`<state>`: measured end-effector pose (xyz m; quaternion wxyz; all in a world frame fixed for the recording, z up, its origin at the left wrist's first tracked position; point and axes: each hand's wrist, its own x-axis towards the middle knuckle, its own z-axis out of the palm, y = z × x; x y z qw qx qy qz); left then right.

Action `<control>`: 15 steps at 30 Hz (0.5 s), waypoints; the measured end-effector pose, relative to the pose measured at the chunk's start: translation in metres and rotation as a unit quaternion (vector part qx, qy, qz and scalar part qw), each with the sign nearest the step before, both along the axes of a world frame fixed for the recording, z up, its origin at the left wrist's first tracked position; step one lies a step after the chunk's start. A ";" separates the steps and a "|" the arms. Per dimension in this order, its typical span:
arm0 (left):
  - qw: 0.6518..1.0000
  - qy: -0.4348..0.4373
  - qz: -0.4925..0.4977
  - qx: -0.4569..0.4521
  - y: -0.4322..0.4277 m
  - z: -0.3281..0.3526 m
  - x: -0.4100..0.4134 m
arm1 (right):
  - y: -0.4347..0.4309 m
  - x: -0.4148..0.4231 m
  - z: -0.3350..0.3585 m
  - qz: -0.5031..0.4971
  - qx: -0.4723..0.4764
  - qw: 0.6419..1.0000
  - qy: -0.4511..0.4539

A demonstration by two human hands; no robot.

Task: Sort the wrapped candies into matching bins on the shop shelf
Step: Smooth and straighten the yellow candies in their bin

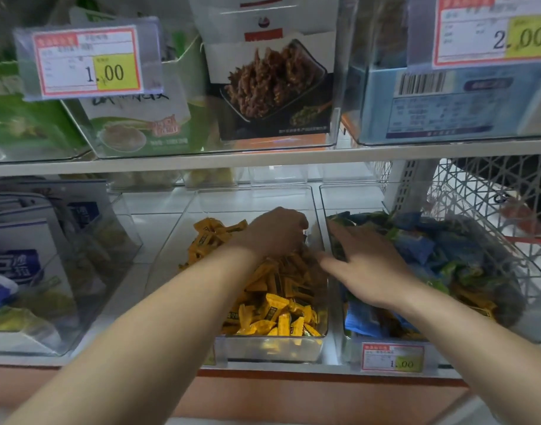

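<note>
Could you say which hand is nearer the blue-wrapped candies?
Right. The right hand is beside the blue-wrapped candies; the left hand is farther left, among the yellow candies.

We read 1.00 on the top left tag (86, 61), 2.00 on the top right tag (494, 30) and 1.00 on the bottom tag (392, 357). Other words are blurry.

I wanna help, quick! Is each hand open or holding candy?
Left hand: fingers curled into the yellow candies; grip cannot be told.
Right hand: open, fingers spread by the blue candies.
</note>
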<state>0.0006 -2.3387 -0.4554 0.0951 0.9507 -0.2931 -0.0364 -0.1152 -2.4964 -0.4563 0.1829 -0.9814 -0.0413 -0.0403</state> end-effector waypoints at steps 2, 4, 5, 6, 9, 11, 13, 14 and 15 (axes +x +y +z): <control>0.999 0.016 0.021 -0.020 -0.008 -0.013 0.012 | 0.000 -0.001 0.002 0.005 0.006 1.000 0.002; 0.999 0.042 0.033 -0.008 -0.010 -0.025 0.023 | 0.000 -0.002 0.003 0.010 0.011 1.000 0.007; 0.998 0.051 0.039 0.009 -0.010 -0.032 0.028 | 0.000 -0.002 0.002 0.011 0.012 1.000 0.006; 0.997 0.057 0.046 0.022 -0.009 -0.038 0.033 | 0.000 -0.002 0.002 0.013 0.013 1.000 0.002; 0.993 0.092 0.060 0.039 -0.006 -0.049 0.048 | -0.001 0.000 -0.001 0.012 0.006 1.000 -0.004; 0.990 0.102 0.054 0.083 -0.004 -0.051 0.057 | -0.001 0.000 -0.002 0.006 0.000 1.000 0.000; 0.988 0.099 0.050 0.110 -0.003 -0.052 0.063 | -0.001 0.000 -0.002 0.005 -0.002 1.000 -0.002; 0.989 0.086 0.047 0.108 -0.001 -0.053 0.065 | -0.002 0.000 -0.002 0.006 -0.002 1.000 -0.003; 0.992 0.067 0.041 0.100 0.001 -0.054 0.065 | -0.002 0.001 -0.002 0.006 -0.003 1.000 -0.003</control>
